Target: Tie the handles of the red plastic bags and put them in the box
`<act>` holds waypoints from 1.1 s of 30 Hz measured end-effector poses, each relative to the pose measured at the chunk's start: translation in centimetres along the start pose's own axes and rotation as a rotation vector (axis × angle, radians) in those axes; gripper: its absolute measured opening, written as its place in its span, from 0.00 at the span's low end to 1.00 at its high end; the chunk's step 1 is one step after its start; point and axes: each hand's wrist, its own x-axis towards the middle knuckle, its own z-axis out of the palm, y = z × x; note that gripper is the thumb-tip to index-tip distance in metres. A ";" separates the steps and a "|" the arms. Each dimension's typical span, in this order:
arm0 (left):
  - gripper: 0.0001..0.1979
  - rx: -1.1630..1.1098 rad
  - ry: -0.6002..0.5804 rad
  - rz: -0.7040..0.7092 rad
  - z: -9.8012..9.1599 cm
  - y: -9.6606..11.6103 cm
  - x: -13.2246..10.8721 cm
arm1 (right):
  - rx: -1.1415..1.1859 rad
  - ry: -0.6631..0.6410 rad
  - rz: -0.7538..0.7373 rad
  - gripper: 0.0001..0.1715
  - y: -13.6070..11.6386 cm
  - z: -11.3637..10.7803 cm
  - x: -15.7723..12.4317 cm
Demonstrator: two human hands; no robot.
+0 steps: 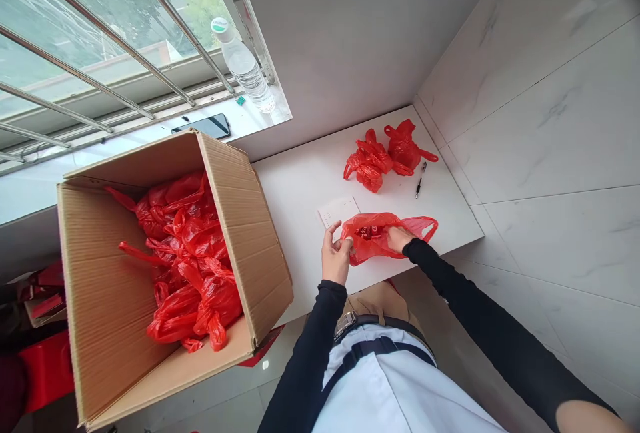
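Observation:
A red plastic bag (pixel 367 251) lies with its mouth open near the front edge of the white table. My left hand (pixel 337 256) pinches the left rim of this bag between thumb and fingers. Reaching in from the right, my right hand (pixel 399 238) has its fingers inside the bag, where they are hidden. Small dark red packets with white print (pixel 369 231) show in the bag's mouth, just left of my right fingers. A white printed paper (pixel 339 211) lies flat beyond the bag, close to my left hand.
Two crumpled red bags (pixel 370 161) and a black pen (pixel 419 186) lie farther back on the table (pixel 295 179). At left stands an open cardboard box (pixel 245 219) holding several knotted red bags (pixel 195 253). The windowsill carries a water bottle (pixel 247 69) and a phone (pixel 213 127).

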 end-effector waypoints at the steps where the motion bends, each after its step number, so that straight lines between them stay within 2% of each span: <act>1: 0.29 -0.013 0.001 0.014 -0.2 0.1 -0.1 | 0.015 0.020 -0.016 0.16 -0.4 -0.7 -0.8; 4: 0.26 -0.117 0.003 0.027 -0.9 0.5 -0.4 | 0.057 0.134 -0.086 0.22 -1.4 -3.2 -3.1; 6: 0.28 -0.244 0.007 0.009 -1.3 0.8 -0.6 | 0.039 0.346 -0.085 0.27 -1.5 -4.7 -4.3; 8: 0.31 -0.367 0.031 -0.027 -1.8 0.8 -0.7 | -0.020 0.529 0.024 0.33 -0.8 -5.8 -5.0; 9: 0.33 -0.411 0.048 -0.048 -2.0 0.8 -0.8 | -0.034 0.538 0.101 0.34 -0.3 -6.2 -5.2; 12: 0.37 -0.451 0.101 -0.116 -2.7 0.6 -1.5 | 0.038 0.305 0.227 0.23 0.6 -7.3 -6.0; 14: 0.38 -0.444 0.108 -0.146 -2.9 0.7 -2.5 | 0.115 0.228 0.176 0.19 -0.2 -8.1 -7.2; 17: 0.43 -0.378 0.034 -0.087 -2.7 1.5 -5.0 | 0.268 0.215 0.016 0.25 -3.7 -9.3 -9.8; 19: 0.37 -0.242 -0.054 0.038 -2.1 2.4 -6.9 | 0.351 0.125 -0.110 0.34 -6.8 -9.6 -11.5; 21: 0.22 -0.037 -0.124 0.193 -1.4 3.4 -8.8 | 0.345 0.024 -0.230 0.40 -9.6 -9.3 -12.7; 23: 0.08 0.166 -0.176 0.360 -1.1 4.3 -10.4 | 0.313 -0.028 -0.318 0.33 -11.5 -8.7 -13.3; 25: 0.06 0.347 -0.155 0.545 -1.2 5.0 -11.5 | 0.302 -0.044 -0.349 0.21 -12.3 -7.9 -13.4; 27: 0.06 0.478 -0.063 0.680 -1.8 5.5 -12.2 | 0.301 -0.032 -0.353 0.16 -12.4 -7.4 -13.4; 29: 0.12 0.534 -0.013 0.745 -2.9 5.7 -12.6 | 0.292 0.015 -0.354 0.15 -12.4 -7.3 -13.4; 32: 0.34 0.559 -0.182 0.797 -5.0 5.6 -12.9 | 0.290 0.103 -0.383 0.13 -12.9 -7.7 -13.7; 33: 0.37 0.587 -0.244 0.802 -5.6 5.5 -12.9 | 0.292 0.139 -0.397 0.12 -13.3 -7.9 -13.9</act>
